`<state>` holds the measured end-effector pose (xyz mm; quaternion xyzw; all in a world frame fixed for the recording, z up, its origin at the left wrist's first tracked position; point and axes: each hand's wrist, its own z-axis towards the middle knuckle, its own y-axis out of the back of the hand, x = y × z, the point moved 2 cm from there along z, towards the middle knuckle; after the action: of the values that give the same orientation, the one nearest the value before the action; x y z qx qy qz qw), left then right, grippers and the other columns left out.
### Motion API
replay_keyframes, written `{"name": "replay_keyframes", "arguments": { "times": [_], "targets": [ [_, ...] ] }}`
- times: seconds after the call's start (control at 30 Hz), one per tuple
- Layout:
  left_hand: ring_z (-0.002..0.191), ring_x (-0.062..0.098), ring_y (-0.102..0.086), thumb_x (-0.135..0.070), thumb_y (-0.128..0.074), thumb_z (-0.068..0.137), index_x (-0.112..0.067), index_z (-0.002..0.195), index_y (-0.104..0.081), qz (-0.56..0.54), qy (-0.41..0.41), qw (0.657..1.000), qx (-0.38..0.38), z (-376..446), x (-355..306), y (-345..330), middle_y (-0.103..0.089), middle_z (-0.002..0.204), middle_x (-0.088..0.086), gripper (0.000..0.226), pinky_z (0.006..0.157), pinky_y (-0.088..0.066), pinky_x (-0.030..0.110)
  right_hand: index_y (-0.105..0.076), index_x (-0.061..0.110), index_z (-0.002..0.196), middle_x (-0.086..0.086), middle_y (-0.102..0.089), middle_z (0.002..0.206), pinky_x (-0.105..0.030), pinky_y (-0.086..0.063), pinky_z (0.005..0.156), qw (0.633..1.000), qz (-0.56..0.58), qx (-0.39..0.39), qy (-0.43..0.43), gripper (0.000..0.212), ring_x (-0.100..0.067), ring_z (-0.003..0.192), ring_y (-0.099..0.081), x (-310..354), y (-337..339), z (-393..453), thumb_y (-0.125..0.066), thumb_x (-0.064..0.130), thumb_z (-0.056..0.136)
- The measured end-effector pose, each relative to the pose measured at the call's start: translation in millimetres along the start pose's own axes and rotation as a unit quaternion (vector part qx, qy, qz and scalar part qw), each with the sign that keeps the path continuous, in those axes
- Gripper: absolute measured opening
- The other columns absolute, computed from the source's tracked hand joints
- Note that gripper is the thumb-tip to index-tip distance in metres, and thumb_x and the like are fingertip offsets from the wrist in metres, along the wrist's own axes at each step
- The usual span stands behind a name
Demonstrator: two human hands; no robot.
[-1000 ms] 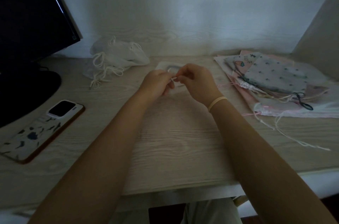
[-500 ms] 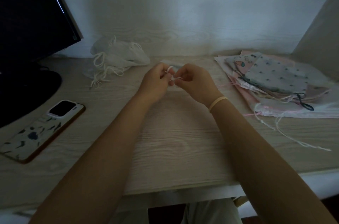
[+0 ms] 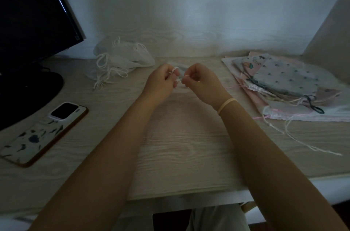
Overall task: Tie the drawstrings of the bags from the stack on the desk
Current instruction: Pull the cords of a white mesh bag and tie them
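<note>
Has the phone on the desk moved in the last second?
No. The phone lies in the same spot beside the monitor base.

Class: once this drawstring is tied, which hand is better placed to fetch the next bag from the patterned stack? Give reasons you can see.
The right hand, probably. The patterned stack lies on its side of the desk, with no crossing needed. The left hand would have to reach across the right. Both now pinch the drawstring.
</note>
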<state>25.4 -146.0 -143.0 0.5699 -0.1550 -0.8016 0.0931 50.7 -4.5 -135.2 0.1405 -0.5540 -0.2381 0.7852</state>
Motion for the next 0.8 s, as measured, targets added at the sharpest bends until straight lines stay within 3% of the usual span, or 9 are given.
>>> {"name": "replay_keyframes", "arguments": {
  "times": [0.17,0.23,0.3,0.43,0.6,0.73,0.8],
  "targets": [
    [0.065,0.008,-0.057,-0.014,-0.056,0.095,-0.02,0.095,-0.051,0.015,-0.041,0.999,0.014,-2.3,-1.8,-3.5,-0.067,0.079,0.006,0.008,0.062,-0.044,0.022,-0.058,0.016,0.082,-0.014,-0.07,0.087,-0.043,-0.056,0.081,0.997,0.071,0.026,0.012,0.026,-0.031,0.086,-0.068,-0.3,-3.2,-2.3,-0.079,0.006,0.07],
    [0.059,-0.002,-0.053,-0.011,-0.053,0.095,-0.018,0.097,-0.048,0.037,-0.055,0.998,0.024,-4.3,-3.8,-4.4,-0.066,0.076,0.004,0.009,0.056,-0.038,0.012,-0.06,0.015,0.075,-0.013,-0.07,0.08,-0.046,-0.057,0.078,0.998,0.053,0.022,0.012,0.025,-0.029,0.08,-0.069,-1.0,-0.8,-1.6,-0.08,0.004,0.066],
    [0.055,-0.004,-0.053,-0.011,-0.052,0.096,-0.017,0.098,-0.047,0.058,-0.064,0.996,0.034,-6.0,-4.5,-5.6,-0.069,0.074,0.002,0.008,0.054,-0.036,0.009,-0.059,0.018,0.068,-0.008,-0.07,0.07,-0.039,-0.057,0.07,0.999,0.027,0.012,0.02,0.027,-0.021,0.069,-0.069,-0.7,2.4,-0.2,-0.078,-0.001,0.063],
    [0.061,0.014,-0.06,-0.019,-0.062,0.091,-0.02,0.097,-0.05,0.078,-0.051,0.996,0.006,-7.9,-3.6,-4.0,-0.071,0.072,0.005,0.014,0.055,-0.04,0.02,-0.061,0.011,0.072,-0.005,-0.069,0.062,-0.017,-0.048,0.054,0.998,-0.02,0.022,0.052,0.021,-0.006,0.052,-0.062,6.9,5.1,-3.6,-0.072,-0.006,0.069],
    [0.064,0.013,-0.066,-0.026,-0.081,0.076,-0.021,0.084,-0.059,0.023,-0.009,0.997,-0.074,-11.1,-10.7,3.8,-0.07,0.068,0.001,0.023,0.059,-0.049,0.025,-0.06,0.015,0.072,-0.002,-0.066,0.062,-0.025,-0.052,0.055,0.996,-0.05,-0.006,0.078,0.02,-0.014,0.055,-0.065,7.9,5.5,-1.7,-0.075,0.001,0.071],
    [0.065,0.019,-0.07,-0.015,-0.075,0.074,-0.024,0.072,-0.061,-0.036,0.008,0.997,-0.068,-7.2,-7.5,6.7,-0.071,0.071,0.003,0.017,0.068,-0.06,0.039,-0.057,0.016,0.07,-0.008,-0.065,0.062,-0.023,-0.05,0.055,0.996,-0.066,-0.018,0.06,0.023,-0.016,0.055,-0.066,5.8,6.3,-0.6,-0.074,0.0,0.071],
    [0.066,0.014,-0.066,-0.021,-0.075,0.07,-0.028,0.07,-0.064,0.01,0.007,0.999,-0.037,-4.3,-4.6,6.3,-0.069,0.071,-0.003,0.013,0.07,-0.058,0.033,-0.058,0.015,0.07,-0.009,-0.065,0.062,-0.02,-0.049,0.053,0.997,-0.054,-0.027,0.048,0.022,-0.013,0.053,-0.065,4.5,7.2,0.1,-0.075,0.0,0.071]
  ]
}}
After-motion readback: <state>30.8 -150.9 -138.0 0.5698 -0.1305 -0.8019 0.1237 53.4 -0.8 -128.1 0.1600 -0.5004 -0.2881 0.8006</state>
